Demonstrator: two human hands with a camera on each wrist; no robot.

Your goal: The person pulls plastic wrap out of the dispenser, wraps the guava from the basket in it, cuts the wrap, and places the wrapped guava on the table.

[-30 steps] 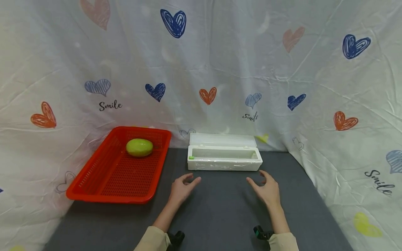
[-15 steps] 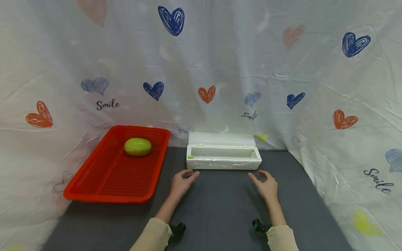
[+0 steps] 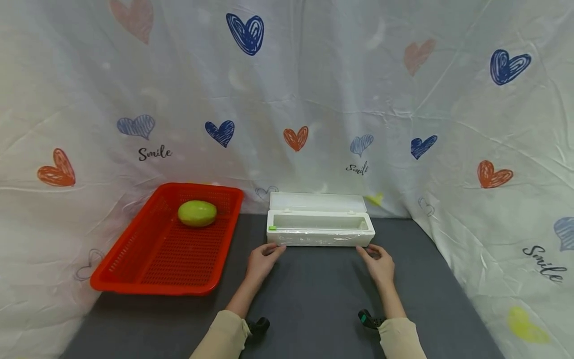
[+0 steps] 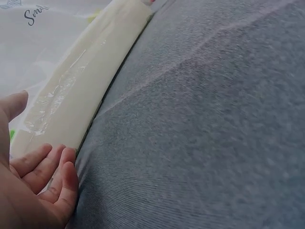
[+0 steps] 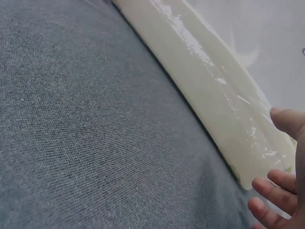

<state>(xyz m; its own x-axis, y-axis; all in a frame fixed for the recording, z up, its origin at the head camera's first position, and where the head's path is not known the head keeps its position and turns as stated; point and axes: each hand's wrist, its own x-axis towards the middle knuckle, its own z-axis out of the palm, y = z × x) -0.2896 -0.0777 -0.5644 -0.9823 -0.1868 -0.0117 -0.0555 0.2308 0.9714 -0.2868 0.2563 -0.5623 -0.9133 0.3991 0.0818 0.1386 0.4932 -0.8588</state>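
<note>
A long white cling film dispenser [image 3: 320, 239] sits at the back of the grey table, its lid [image 3: 318, 202] tipped back. Clear film lies over its front face, and a small green piece [image 3: 272, 228] shows at its left end. My left hand [image 3: 259, 264] is at the front left corner, thumb and fingers spread and softly bent. At the front right corner, my right hand [image 3: 381, 267] has a similar shape. Both wrist views show the fingers [image 4: 69, 176] close to the dispenser's ends, holding nothing; whether they touch it I cannot tell.
Left of the dispenser stands a red plastic basket [image 3: 211, 279], with a green oval fruit [image 3: 197, 213] near its back. A white curtain [image 3: 323, 99] printed with hearts hangs behind and beside the grey table [image 3: 314, 299].
Both hands have moved slightly inward and closer to the dispenser's front corners. The dispenser, basket and fruit have stayed in place; the head view has shifted a little.
</note>
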